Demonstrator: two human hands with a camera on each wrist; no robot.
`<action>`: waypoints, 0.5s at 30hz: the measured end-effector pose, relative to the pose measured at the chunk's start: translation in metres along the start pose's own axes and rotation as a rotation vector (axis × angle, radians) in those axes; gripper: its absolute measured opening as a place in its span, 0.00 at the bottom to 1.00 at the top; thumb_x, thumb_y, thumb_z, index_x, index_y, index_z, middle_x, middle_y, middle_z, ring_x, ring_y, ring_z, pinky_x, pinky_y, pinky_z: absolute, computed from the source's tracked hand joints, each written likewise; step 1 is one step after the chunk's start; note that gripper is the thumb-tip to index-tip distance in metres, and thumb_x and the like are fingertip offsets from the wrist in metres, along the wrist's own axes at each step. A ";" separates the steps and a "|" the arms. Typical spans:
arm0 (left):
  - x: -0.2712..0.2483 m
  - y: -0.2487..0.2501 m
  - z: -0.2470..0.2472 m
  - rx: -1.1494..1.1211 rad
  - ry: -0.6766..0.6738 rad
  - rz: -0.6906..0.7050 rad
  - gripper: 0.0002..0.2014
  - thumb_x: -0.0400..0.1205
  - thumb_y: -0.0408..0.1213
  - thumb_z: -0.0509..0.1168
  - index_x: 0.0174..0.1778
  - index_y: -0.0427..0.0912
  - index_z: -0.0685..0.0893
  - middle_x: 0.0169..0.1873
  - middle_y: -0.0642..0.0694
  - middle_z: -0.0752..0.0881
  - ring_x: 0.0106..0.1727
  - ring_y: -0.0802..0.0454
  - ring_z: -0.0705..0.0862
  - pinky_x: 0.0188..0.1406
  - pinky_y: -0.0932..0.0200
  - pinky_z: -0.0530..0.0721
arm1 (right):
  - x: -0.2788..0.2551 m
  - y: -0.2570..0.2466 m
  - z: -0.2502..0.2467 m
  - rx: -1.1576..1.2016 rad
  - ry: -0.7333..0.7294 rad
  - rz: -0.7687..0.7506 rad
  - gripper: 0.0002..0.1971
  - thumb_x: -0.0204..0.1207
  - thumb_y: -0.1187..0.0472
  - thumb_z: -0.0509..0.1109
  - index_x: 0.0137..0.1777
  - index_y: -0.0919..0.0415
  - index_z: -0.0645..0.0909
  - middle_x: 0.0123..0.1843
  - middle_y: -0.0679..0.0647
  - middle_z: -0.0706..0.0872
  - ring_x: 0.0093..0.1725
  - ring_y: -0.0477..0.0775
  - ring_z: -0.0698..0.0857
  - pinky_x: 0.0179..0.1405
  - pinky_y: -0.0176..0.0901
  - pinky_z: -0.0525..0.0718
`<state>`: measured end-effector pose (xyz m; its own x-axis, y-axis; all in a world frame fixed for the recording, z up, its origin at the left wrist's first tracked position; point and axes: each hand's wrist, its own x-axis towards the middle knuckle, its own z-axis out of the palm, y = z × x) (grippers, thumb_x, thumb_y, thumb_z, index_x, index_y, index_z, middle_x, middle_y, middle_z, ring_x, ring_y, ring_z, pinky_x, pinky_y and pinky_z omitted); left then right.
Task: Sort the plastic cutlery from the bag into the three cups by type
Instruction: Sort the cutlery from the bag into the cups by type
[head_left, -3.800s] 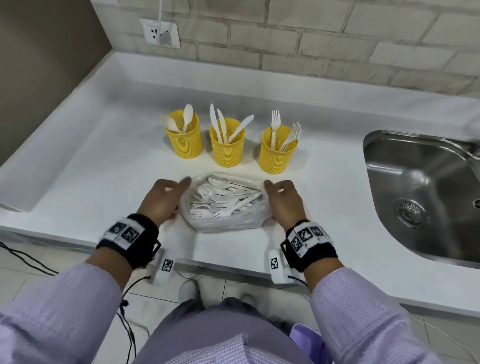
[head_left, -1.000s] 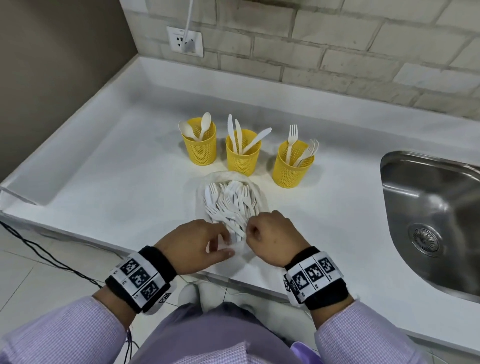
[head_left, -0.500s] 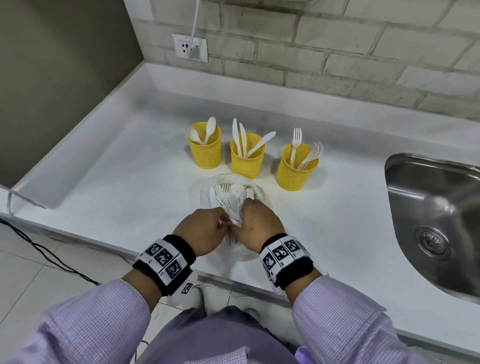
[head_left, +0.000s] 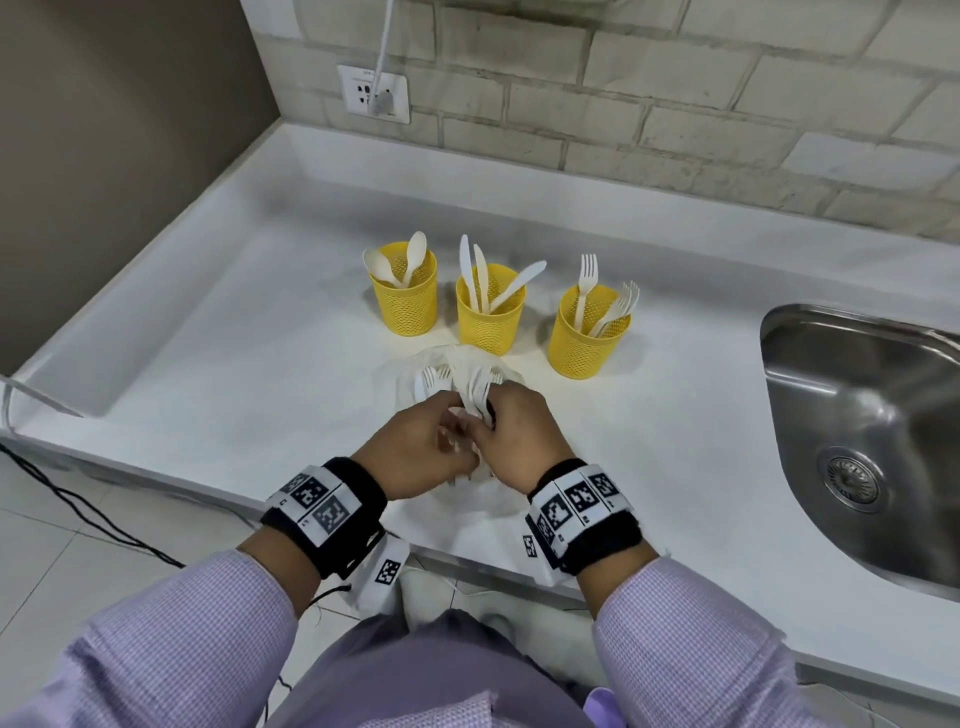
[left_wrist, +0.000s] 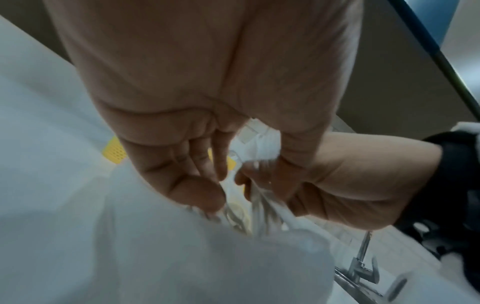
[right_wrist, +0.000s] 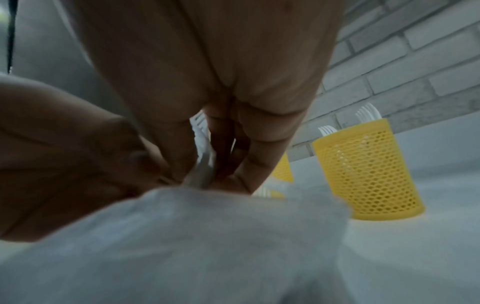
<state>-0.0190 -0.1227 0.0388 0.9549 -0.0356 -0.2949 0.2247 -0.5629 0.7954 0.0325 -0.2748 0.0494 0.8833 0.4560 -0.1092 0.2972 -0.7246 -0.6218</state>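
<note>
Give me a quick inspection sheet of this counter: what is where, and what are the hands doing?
Surface: white countertop.
Job's things: clear bag of cutlery before three yellow mesh cups: spoons cup, knives cup, forks cup.
Clutter: nothing seen.
Grippers: left hand and right hand both pinch the bag's near end.
Cables: black cable on the floor; white cord plugged into the wall socket.
Surroundings: steel sink, brick wall.
</note>
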 end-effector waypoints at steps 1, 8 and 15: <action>0.001 0.001 0.001 0.016 -0.042 0.014 0.19 0.75 0.37 0.77 0.58 0.48 0.79 0.46 0.51 0.87 0.37 0.61 0.84 0.42 0.62 0.83 | 0.003 -0.001 0.001 0.019 -0.006 0.009 0.11 0.82 0.58 0.71 0.52 0.67 0.86 0.51 0.62 0.86 0.53 0.62 0.85 0.44 0.41 0.72; 0.011 0.002 0.015 0.056 0.243 -0.153 0.15 0.79 0.40 0.73 0.36 0.42 0.72 0.31 0.46 0.81 0.33 0.49 0.81 0.30 0.56 0.76 | -0.006 0.004 -0.011 0.178 -0.075 0.044 0.07 0.81 0.65 0.66 0.46 0.63 0.85 0.45 0.55 0.89 0.47 0.56 0.85 0.46 0.46 0.79; 0.009 0.000 0.008 0.127 0.162 -0.254 0.14 0.76 0.43 0.73 0.44 0.35 0.80 0.38 0.41 0.91 0.42 0.45 0.90 0.43 0.49 0.87 | -0.025 0.028 -0.012 -0.092 -0.183 0.137 0.13 0.80 0.66 0.61 0.32 0.64 0.74 0.35 0.59 0.84 0.39 0.61 0.83 0.35 0.47 0.74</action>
<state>-0.0117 -0.1299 0.0319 0.8921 0.2453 -0.3796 0.4436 -0.6357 0.6317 0.0235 -0.3124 0.0439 0.8394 0.4307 -0.3316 0.2188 -0.8262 -0.5191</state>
